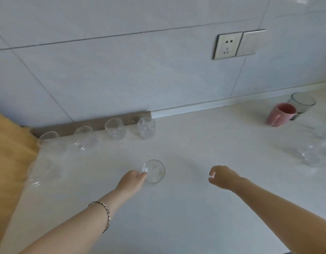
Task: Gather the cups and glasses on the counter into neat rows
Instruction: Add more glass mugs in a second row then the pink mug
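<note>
— Clearly, what is gripped?
— A clear glass (154, 171) mid-counter (195, 208) is pinched by the left hand (133, 181); the right hand (222, 177) is held apart, empty. Right-edge glasses (310, 156) are blurred.

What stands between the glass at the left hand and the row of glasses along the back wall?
Nothing visible. The left hand touches the clear glass at its near-left side, and the bare counter runs from it up to the row of glasses by the wall. The pink mug sits far right, off that path.
</note>
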